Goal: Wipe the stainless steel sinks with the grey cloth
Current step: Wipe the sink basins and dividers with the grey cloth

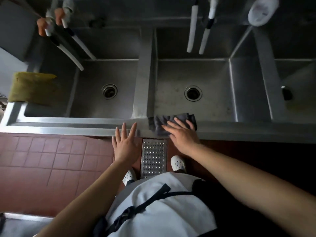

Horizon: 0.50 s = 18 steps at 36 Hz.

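**Operator:** Head view, status check. Where is the cloth, and what are my hands doing?

**Supervisor:** You are pressing the grey cloth point(171, 123) flat against the front rim point(239, 130) of the stainless steel sinks, at the near edge of the middle basin point(193, 79), just right of the divider point(142, 86). Your right hand point(182, 135) is lying on it with fingers straight and spread; the grip is not curling round the fabric, only pressing down. Your left hand point(125, 144) is resting open on the rim just left of the cloth, fingers extended, holding nothing.

**Operator:** How far along am I?

**Supervisor:** Judging by position alone, you are working the front ledge. The middle basin floor is showing specks and dull marks around its drain point(193, 93), so that area is likely outstanding. The left basin point(102, 77) and the right basin point(290, 79) are showing no cloth contact. A yellow-green cloth point(32, 88) is hanging over the left edge. Another person's hands point(51, 20) are handling the hoses point(71, 47) at far left.
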Each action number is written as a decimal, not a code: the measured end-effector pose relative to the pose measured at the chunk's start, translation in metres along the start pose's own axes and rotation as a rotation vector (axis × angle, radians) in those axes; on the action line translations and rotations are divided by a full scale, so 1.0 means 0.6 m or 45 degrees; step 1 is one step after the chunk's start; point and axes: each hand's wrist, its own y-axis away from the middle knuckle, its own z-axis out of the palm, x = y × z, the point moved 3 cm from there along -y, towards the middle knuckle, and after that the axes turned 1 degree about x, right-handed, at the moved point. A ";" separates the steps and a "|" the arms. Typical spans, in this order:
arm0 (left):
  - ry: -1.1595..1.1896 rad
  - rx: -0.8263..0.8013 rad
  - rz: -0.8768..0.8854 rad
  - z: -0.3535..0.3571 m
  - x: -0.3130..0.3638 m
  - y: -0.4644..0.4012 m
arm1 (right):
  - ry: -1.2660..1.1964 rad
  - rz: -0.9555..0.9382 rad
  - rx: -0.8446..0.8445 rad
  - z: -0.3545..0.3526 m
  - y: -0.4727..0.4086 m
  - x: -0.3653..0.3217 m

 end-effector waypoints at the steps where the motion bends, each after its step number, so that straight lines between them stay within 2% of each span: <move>1: -0.019 -0.018 0.002 0.007 0.016 0.003 | 0.003 0.016 0.034 -0.008 0.018 0.037; 6: -0.054 -0.107 -0.025 0.038 0.082 0.012 | 0.011 0.121 0.262 -0.050 0.105 0.204; 11: -0.045 -0.123 -0.051 0.049 0.107 0.010 | 0.058 0.330 0.341 -0.090 0.173 0.333; 15: -0.054 -0.089 -0.055 0.042 0.106 0.013 | 0.065 0.391 0.401 -0.093 0.184 0.351; 18: 0.060 -0.090 -0.099 0.031 0.103 0.014 | 0.068 0.371 0.467 -0.086 0.167 0.325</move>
